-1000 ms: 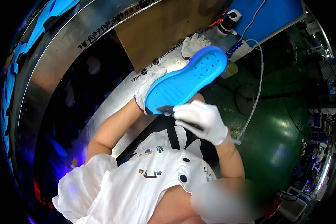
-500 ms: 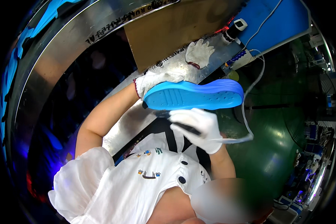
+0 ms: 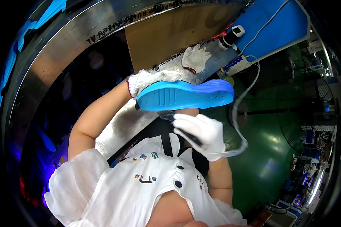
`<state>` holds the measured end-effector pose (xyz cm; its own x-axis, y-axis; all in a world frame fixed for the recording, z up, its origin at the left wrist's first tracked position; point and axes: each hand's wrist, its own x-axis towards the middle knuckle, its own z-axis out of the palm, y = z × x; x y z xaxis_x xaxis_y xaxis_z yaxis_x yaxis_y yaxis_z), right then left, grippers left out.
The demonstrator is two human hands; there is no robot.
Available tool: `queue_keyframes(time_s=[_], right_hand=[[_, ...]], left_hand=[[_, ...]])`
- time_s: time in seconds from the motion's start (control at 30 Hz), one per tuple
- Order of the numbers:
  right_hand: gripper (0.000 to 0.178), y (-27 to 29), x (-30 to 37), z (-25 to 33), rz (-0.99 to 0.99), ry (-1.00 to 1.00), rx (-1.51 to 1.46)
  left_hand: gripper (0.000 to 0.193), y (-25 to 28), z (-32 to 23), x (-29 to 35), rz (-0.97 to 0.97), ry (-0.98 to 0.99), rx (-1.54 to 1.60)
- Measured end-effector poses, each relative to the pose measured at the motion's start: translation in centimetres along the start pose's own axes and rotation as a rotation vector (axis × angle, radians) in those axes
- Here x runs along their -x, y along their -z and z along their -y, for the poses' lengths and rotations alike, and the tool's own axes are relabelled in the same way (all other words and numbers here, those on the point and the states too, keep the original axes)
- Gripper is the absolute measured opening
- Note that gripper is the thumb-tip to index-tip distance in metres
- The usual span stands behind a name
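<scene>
A blue shoe sole, shading to violet at its right end, is held up in front of me with its grooved, dotted face toward me. My left hand, in a white knitted glove with a dark red cuff, grips its left end from the far edge; some fingers are hidden behind it. Just below the sole is my right hand, also white-gloved and closed around a slim black tool with a dark, blurred tip. A pale hose runs from this hand. The tip looks slightly apart from the sole.
Beyond the sole, a loose white glove lies on the metal ledge by a brown cardboard sheet. A black-and-white device stands near a blue panel. At right, a standing fan rises over the green floor.
The view has shifted a little, so the sole and left hand appear farther left. My right hand has drawn slightly down and away from the sole, still around the black tool.
</scene>
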<state>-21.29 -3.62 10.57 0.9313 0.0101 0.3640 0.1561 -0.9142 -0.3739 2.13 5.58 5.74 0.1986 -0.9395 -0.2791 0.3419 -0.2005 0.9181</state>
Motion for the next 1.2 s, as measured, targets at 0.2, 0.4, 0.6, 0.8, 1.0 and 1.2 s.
queue_keyframes(time_s=[0.2, 0.4, 0.6, 0.8, 1.0, 1.2], right_hand=[[0.022, 0.9, 0.8, 0.1, -0.008, 0.017, 0.098], [0.029, 2.2, 0.6, -1.0, -0.02, 0.041, 0.131], [0.028, 2.5, 0.7, -2.6, -0.147, -0.012, 0.076], [0.024, -1.4, -1.0, -2.3, -0.548, -0.053, -0.177], [0.027, -2.9, -0.3, 0.2, -0.564, 0.029, -0.475], [0.026, -1.6, 3.1, -0.4, -0.809, -0.139, -0.959]], left_hand=[[0.041, -1.3, -2.0, 1.6, 0.035, 0.043, 0.028], [0.053, 0.5, -0.2, 0.8, 0.162, 0.01, 0.074], [0.058, 0.1, 0.0, 1.2, 0.123, 0.039, 0.146], [0.08, -4.4, 2.5, 2.6, 0.113, -0.103, 0.72], [0.089, -3.0, 3.6, 2.6, -0.112, -0.207, 0.498], [0.093, -1.7, -9.2, 10.1, 0.174, -0.538, 0.668]])
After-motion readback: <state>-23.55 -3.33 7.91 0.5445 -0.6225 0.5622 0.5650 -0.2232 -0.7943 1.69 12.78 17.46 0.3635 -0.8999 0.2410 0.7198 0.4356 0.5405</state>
